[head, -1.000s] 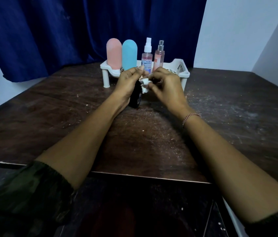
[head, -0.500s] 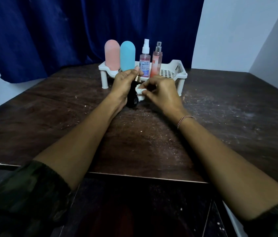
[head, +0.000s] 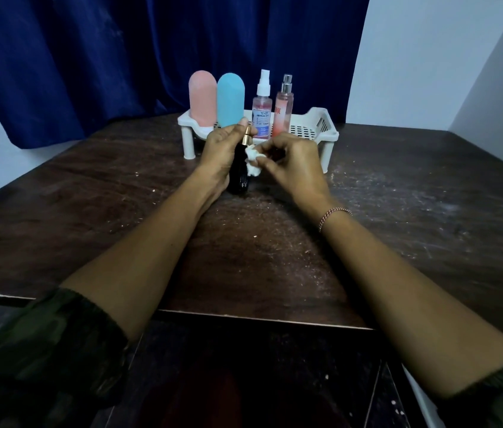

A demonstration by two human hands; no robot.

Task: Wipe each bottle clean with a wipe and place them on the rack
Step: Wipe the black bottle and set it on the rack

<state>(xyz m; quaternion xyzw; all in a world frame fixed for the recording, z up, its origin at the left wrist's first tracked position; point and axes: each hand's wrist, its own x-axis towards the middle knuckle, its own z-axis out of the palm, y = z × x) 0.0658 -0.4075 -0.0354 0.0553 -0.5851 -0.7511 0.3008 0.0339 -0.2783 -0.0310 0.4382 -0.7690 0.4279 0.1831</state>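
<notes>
Item: dark glass bottle with gold collar [head: 239, 174], gripped upright by left hand [head: 220, 152]; right hand [head: 294, 168] pinching crumpled white wipe [head: 252, 160] against it; risk: hard rubbing tips bottle.

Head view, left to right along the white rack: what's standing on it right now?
Pink round-topped plastic bottle → blue round-topped plastic bottle → clear spray bottle with white nozzle → slim pink spray bottle with silver cap.
</notes>
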